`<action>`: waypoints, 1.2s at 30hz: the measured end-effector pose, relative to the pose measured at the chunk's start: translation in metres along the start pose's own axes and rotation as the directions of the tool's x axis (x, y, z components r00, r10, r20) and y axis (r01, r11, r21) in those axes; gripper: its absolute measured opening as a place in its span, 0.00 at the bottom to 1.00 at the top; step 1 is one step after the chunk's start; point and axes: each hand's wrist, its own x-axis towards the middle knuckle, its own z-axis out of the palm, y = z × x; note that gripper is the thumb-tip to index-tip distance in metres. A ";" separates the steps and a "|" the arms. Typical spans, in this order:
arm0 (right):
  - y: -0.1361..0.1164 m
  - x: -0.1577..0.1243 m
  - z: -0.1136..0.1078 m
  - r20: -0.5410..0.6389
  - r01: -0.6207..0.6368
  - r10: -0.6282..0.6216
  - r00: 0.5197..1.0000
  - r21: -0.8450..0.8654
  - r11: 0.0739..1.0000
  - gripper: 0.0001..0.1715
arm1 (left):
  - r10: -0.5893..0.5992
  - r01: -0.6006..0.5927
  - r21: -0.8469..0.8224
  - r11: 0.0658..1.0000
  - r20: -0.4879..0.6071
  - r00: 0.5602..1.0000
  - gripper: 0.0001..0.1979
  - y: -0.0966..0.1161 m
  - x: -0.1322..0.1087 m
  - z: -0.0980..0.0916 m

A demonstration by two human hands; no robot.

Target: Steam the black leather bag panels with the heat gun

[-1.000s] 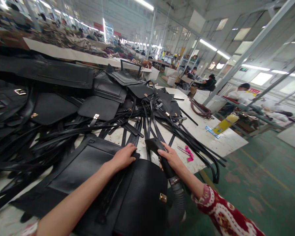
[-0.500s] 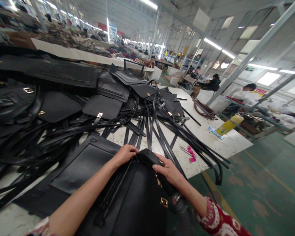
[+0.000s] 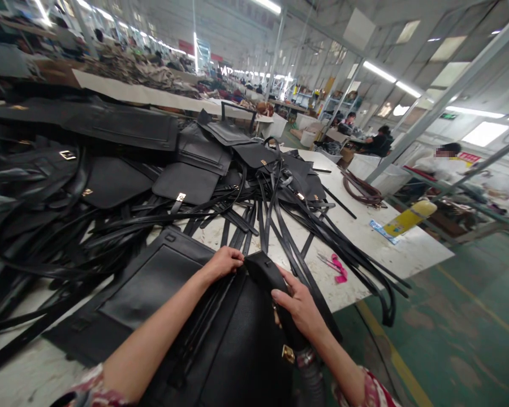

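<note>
PASSAGE: bare tabletop (image 3: 354, 287) beside pink scissors (image 3: 340, 271) | BLOCKED: black straps (image 3: 239, 236) beyond left hand (image 3: 221, 264)

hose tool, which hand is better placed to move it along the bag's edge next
Probably the right hand: it grips the tool, while the left hand, beside the tool's tip, touches the bag.

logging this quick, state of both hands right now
Left hand: closed, pinching the edge of the black bag.
Right hand: closed, holding the black nozzle on the ribbed hose.
</note>
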 end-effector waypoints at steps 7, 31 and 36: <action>-0.002 0.003 0.009 0.058 -0.016 0.015 0.998 0.018 1.000 0.35 | 0.039 -0.037 -0.036 0.999 0.052 0.998 0.05 0.006 -0.006 -0.004; 0.005 0.009 0.003 0.350 -0.207 0.142 0.926 0.153 0.966 0.42 | 0.367 -0.366 0.040 0.930 -0.006 0.930 0.06 -0.013 -0.038 -0.016; -0.002 0.016 0.009 0.297 -0.094 0.039 0.954 0.173 0.980 0.35 | 0.336 -0.335 0.023 0.942 -0.042 0.941 0.03 -0.017 -0.034 -0.015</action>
